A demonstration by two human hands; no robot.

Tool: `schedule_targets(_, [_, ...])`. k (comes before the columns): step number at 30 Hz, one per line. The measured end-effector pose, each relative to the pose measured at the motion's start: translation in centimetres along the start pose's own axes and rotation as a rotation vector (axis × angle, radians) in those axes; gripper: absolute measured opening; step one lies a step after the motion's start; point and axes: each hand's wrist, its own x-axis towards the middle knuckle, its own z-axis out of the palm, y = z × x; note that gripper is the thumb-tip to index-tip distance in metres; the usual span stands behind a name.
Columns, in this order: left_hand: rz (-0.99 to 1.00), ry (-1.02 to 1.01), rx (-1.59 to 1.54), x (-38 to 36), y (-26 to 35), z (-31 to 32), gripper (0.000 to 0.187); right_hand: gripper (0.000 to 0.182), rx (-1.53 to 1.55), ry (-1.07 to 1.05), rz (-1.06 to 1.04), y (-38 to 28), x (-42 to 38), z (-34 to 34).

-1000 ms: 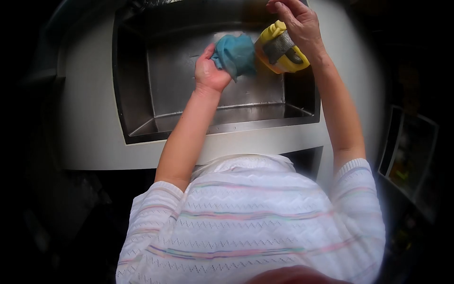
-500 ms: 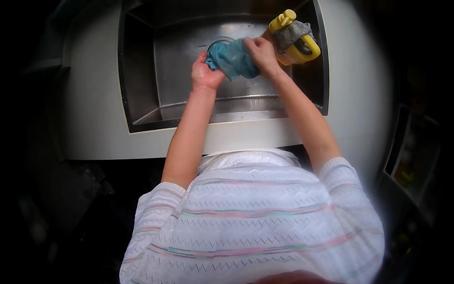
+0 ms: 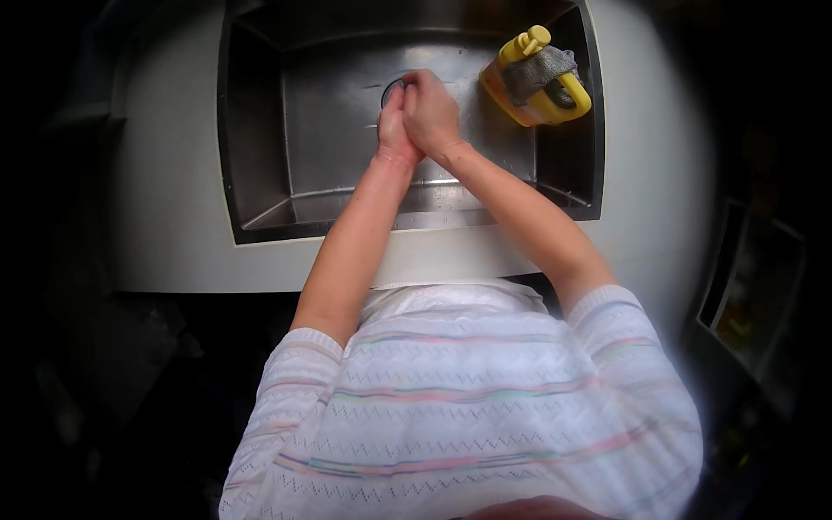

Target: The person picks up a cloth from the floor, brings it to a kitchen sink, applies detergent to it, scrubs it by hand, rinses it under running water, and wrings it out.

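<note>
Over the metal sink (image 3: 329, 165), my left hand (image 3: 394, 130) and my right hand (image 3: 431, 113) are pressed together, the right one laid across the left. Their fingers are closed around something between the palms, and none of it shows from above. The round drain (image 3: 392, 90) is partly visible just behind my left fingers. To the right of my hands, a yellow bottle (image 3: 513, 91) with a pump top and a handle stands in the sink, apart from them. A grey mesh cloth (image 3: 533, 74) is draped over its handle.
A pale countertop (image 3: 169, 173) surrounds the sink, with its front edge close to my body. Dark walls of the sink rise at the left and right. A framed object (image 3: 745, 277) lies in shadow at the far right.
My hands have come together, the right one moving left. The blue cloth that was spread between them is no longer visible.
</note>
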Motion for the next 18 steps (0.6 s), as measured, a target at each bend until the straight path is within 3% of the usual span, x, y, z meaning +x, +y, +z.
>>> schedule_targets(1, [0.036,0.136,0.067,-1.0,-0.4,2.2,0.041,0.020,-0.057,-0.010,0.042,1.0,0.6,0.5])
schedule_targets(6, [-0.050,0.101,-0.022,-1.6,-1.2,2.3,0.042,0.018,-0.160,0.016,0.174,3.3,3.2,0.3])
schedule_targets(8, [-0.060,0.127,-0.038,-1.9,-0.1,2.3,0.041,0.016,-0.025,0.009,0.093,1.3,0.8,0.4])
schedule_targets(9, [-0.045,0.034,0.014,-1.3,1.0,1.7,0.039,0.019,-0.005,-0.004,0.042,0.3,-0.4,0.7])
schedule_targets(13, [0.006,0.221,0.042,-1.2,0.6,1.5,0.037,0.020,-0.118,0.029,0.030,1.9,1.7,0.7])
schedule_targets(16, [-0.096,0.123,0.064,-2.4,1.8,0.9,0.039,0.019,-0.089,-0.029,0.289,5.6,4.7,0.2])
schedule_targets(18, [-0.097,0.171,0.049,-2.4,2.5,1.0,0.041,0.021,0.144,-0.109,0.448,7.4,4.8,-0.3])
